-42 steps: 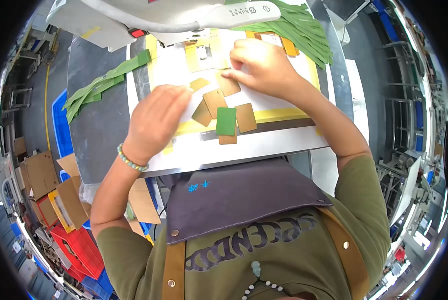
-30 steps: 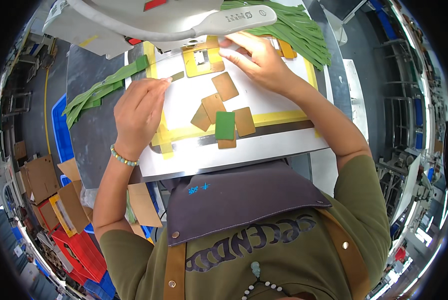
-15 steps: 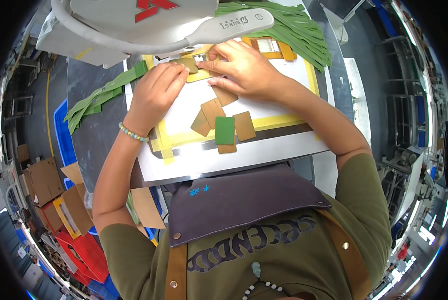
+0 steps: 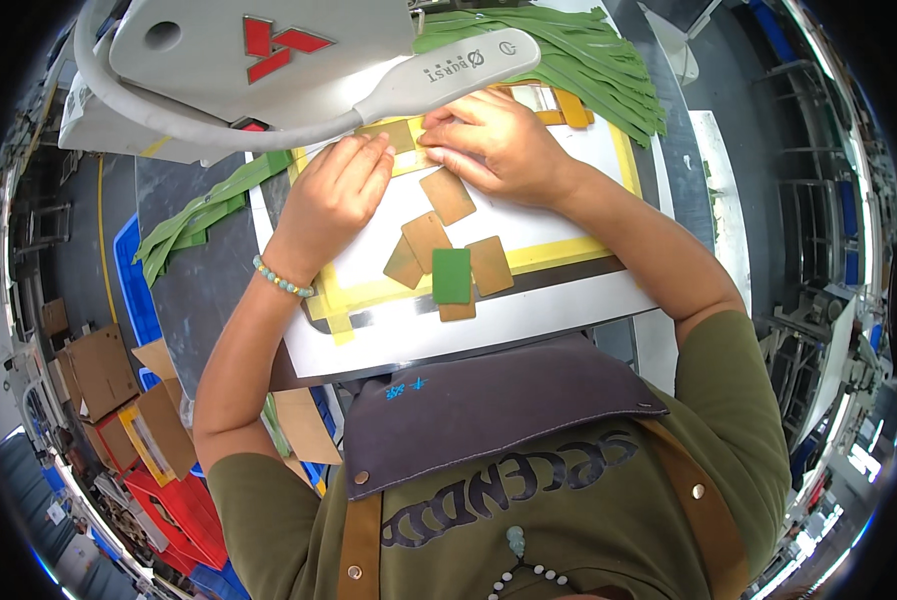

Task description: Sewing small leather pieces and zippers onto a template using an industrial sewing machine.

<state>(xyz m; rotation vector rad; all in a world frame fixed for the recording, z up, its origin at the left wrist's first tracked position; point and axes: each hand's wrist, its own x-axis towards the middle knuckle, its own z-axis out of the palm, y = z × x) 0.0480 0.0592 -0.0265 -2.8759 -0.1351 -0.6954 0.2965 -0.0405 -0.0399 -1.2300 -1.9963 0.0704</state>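
My left hand (image 4: 340, 190) has its fingers bent together on the near-left edge of a small olive-tan card (image 4: 388, 134) lying on a yellow jig (image 4: 413, 162) below the machine head. My right hand (image 4: 488, 145) touches the card's right side with bent, somewhat separated fingertips. Nearer me on the white board (image 4: 358, 230) lie several loose tan cards (image 4: 447, 195), with a green card (image 4: 451, 275) on top of one. The jig's centre is covered by the card and hands.
A white sewing-type machine (image 4: 208, 70) with a cable overhangs the back. Green strips lie at left (image 4: 198, 205) and back right (image 4: 568, 50), near an orange fixture (image 4: 573, 108). Blue bins (image 4: 133, 270), cardboard boxes (image 4: 93, 370) and a red crate (image 4: 173, 515) stand at lower left.
Both hands have converged on the jig. The small card has moved from the left onto its middle. The machine head appears larger and lower in the picture as the view shifted.
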